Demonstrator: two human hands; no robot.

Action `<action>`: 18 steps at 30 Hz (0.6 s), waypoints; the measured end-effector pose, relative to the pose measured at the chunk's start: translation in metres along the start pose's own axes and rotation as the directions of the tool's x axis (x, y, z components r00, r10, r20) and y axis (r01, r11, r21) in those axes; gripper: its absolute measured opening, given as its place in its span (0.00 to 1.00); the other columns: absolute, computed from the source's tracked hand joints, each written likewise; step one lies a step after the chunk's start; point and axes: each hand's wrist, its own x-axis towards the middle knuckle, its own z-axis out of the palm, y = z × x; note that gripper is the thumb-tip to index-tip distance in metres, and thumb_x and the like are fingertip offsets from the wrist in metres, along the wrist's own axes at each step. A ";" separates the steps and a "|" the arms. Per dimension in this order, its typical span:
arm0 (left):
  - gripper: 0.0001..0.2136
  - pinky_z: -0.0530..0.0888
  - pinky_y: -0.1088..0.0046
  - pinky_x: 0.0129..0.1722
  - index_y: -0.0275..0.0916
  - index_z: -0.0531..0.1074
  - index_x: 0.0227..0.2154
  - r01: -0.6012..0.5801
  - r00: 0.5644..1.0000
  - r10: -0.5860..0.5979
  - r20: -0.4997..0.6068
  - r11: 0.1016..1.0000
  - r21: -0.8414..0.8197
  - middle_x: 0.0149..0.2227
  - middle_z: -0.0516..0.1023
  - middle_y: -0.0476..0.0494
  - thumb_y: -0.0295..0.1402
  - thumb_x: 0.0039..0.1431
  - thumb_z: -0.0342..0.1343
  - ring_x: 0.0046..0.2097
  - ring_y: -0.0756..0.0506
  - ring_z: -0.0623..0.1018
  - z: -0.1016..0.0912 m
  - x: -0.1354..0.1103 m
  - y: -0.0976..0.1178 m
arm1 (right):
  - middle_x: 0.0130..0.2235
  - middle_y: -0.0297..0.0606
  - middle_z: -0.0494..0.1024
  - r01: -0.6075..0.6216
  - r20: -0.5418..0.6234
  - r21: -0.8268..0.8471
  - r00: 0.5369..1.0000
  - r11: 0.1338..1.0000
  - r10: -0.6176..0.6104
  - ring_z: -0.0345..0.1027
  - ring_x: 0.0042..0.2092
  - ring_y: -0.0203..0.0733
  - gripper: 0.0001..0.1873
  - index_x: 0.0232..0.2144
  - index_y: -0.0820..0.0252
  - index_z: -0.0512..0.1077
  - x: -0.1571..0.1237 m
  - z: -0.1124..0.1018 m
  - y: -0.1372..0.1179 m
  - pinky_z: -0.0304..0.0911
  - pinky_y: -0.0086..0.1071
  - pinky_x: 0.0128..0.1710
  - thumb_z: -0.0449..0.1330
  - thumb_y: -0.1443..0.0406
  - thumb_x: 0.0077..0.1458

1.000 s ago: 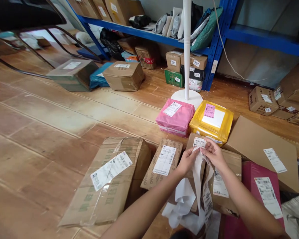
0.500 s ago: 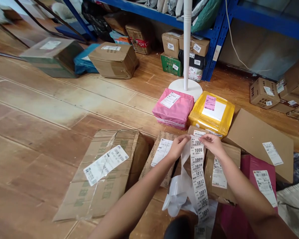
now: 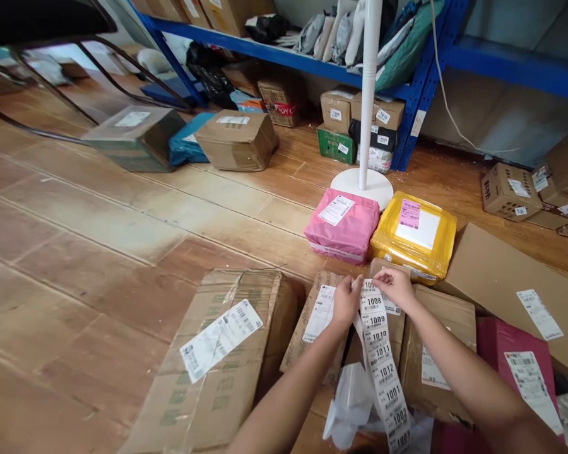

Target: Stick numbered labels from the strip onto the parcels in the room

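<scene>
My left hand (image 3: 348, 301) and right hand (image 3: 396, 287) pinch a white paper label strip (image 3: 383, 360), likely so its numbers hang readable below.

Numbered label strip (image 3: 382, 353), white, unrolled, hanging down, curved

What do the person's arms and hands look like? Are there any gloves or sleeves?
No gloves: the left hand and right hand are bare, and I can't see any rings. The left forearm and right forearm are bare too, with no sleeve, watch or bracelet in view. Tiny details like nails are too small to tell.
</scene>
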 end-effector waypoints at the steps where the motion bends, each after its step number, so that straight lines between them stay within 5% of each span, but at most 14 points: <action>1: 0.20 0.63 0.73 0.28 0.42 0.58 0.20 0.016 1.000 -0.016 -0.026 1.000 0.014 0.19 0.64 0.54 0.50 0.54 0.54 0.26 0.49 0.67 -0.003 0.002 -0.001 | 0.26 0.36 0.79 0.039 -0.003 -0.084 0.999 0.996 -0.039 0.71 0.27 0.39 0.09 0.25 0.59 0.76 0.009 0.009 0.002 0.67 0.31 0.29 0.67 0.59 0.45; 5: 0.10 0.65 0.73 0.29 0.39 0.68 0.25 0.078 0.984 -0.111 0.136 0.970 0.229 0.24 0.73 0.50 0.40 0.50 0.60 0.29 0.46 0.73 -0.021 0.003 0.004 | 0.28 0.35 0.80 0.095 -0.052 -0.281 0.992 0.955 -0.114 0.72 0.29 0.38 0.03 0.26 0.58 0.76 0.055 0.051 0.005 0.67 0.29 0.32 0.62 0.65 0.51; 10: 0.05 0.64 0.72 0.30 0.37 0.76 0.27 0.015 0.927 -0.192 0.323 0.877 0.481 0.25 0.78 0.45 0.32 0.49 0.59 0.31 0.42 0.77 -0.038 -0.013 0.017 | 0.30 0.39 0.79 0.038 -0.215 -0.435 0.966 0.900 -0.145 0.70 0.31 0.40 0.08 0.24 0.59 0.73 0.087 0.090 0.014 0.59 0.30 0.31 0.58 0.68 0.54; 13: 0.09 0.65 0.70 0.33 0.36 0.78 0.35 -0.032 0.909 -0.242 0.340 0.771 0.636 0.34 0.82 0.38 0.34 0.54 0.56 0.39 0.39 0.80 -0.041 -0.019 0.019 | 0.31 0.39 0.77 0.039 -0.246 -0.525 0.949 0.850 -0.195 0.67 0.30 0.39 0.11 0.23 0.59 0.72 0.087 0.094 0.023 0.53 0.30 0.30 0.57 0.67 0.57; 18: 0.11 0.67 0.70 0.37 0.37 0.79 0.38 -0.061 0.878 -0.266 0.399 0.763 0.643 0.39 0.83 0.37 0.36 0.56 0.57 0.42 0.38 0.80 -0.037 -0.016 0.020 | 0.38 0.42 0.77 0.033 -0.258 -0.627 0.934 0.778 -0.247 0.68 0.33 0.40 0.05 0.32 0.60 0.72 0.083 0.083 0.023 0.52 0.30 0.30 0.58 0.65 0.59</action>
